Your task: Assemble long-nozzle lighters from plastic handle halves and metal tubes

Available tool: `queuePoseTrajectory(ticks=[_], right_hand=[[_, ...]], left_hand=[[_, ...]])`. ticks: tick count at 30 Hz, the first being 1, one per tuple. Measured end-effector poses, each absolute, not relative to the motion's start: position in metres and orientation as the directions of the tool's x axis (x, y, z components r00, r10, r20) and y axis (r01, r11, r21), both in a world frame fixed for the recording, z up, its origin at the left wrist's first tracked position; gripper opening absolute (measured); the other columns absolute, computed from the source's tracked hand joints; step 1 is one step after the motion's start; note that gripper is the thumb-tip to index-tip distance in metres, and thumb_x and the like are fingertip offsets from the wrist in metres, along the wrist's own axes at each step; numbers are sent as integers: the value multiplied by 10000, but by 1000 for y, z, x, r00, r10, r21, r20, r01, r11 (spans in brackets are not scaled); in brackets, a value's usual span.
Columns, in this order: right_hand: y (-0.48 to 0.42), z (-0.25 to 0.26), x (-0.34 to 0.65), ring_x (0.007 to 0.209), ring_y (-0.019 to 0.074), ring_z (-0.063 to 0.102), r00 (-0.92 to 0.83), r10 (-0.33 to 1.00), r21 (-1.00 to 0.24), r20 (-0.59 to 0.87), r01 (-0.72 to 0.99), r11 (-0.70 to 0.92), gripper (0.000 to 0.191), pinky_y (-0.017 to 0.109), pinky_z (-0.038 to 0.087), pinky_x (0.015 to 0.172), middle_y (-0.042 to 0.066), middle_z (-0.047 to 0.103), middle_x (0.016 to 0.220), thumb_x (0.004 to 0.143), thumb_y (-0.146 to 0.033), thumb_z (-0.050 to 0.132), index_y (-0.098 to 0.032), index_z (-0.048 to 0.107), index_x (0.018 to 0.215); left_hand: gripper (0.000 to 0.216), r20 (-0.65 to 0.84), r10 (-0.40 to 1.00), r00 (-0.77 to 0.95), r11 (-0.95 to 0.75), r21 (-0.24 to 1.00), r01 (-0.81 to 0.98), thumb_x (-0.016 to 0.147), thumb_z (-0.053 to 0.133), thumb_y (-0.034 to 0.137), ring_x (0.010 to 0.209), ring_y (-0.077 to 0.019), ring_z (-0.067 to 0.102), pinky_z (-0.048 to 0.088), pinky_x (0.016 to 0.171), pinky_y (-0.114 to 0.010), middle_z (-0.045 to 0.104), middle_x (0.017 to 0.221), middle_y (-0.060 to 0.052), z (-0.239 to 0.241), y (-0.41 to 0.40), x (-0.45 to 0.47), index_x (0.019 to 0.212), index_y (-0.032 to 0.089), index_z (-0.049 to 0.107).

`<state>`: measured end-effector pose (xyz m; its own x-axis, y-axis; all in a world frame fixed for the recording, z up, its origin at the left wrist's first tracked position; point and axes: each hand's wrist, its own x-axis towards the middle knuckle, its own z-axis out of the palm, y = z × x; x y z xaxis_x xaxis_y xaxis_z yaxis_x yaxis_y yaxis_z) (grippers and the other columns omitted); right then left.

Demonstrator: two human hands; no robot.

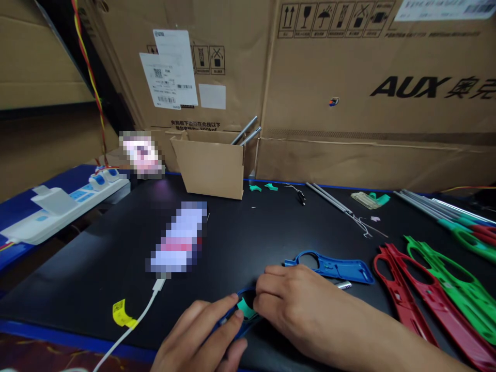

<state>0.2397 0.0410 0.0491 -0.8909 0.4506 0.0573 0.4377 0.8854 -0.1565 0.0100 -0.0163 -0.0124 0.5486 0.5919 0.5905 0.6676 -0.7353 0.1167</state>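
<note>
Cardboard boxes (333, 62): we find large printed cartons standing as the back wall, one marked AUX.
Surface (116, 248): black top with blue edging, loose parts mostly along its back and right side.
Power strip (77, 201): white, with plugs fitted, beyond the surface's left edge.
Small carton (213, 168): at the back of the surface, metal rods standing out of it.
Red shells (453, 310) and green shells (461, 292): lying unjoined at right; we judge these still to be fitted.
Left hand (201, 330): steadies the near blue shell (251, 328), gripping it between thumb and fingers.
Right hand (290, 305): fingers bunched at the same shell; fingertips hidden, so we cannot tell what they pinch.
Other blue shell (344, 267): lies just beyond the right hand, open side up; we judge closing the pair not done.
Teal piece (246, 309): at the near blue shell, between the hands; seating cannot be confirmed.
Loose teal pieces (254, 188): near the small carton, not installed.
</note>
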Motion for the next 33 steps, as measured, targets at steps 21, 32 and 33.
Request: queuePoseTrajectory(ticks=[21,32,33], right_hand=[[37,38,239,770,110,498,-789,604,-567,113,448,692,228,227,373,758,-21,589,839,835,33,516,-180,571,774],[37,61,225,741,132,519,-817,570,-368,-86,558,744,211,235,391,709,14,607,812,800,18,526,-164,618,750],[37,63,223,747,141,525,-825,555,-336,-105,555,761,200,240,396,704,24,609,820,781,19,538,-158,631,765]], left_hand=[[341,595,611,522,-731,172,660,794,729,134,814,-146,737,623,754,-208,764,1058,-76,-14,-17,8,1126,150,652],[408,568,683,459,-682,272,679,830,709,217,800,-130,744,615,742,-175,772,979,-35,-11,-17,9,1212,161,580],[412,563,700,438,-665,290,689,833,706,234,780,-121,744,611,728,-160,770,950,-22,-11,-17,9,1217,165,572]])
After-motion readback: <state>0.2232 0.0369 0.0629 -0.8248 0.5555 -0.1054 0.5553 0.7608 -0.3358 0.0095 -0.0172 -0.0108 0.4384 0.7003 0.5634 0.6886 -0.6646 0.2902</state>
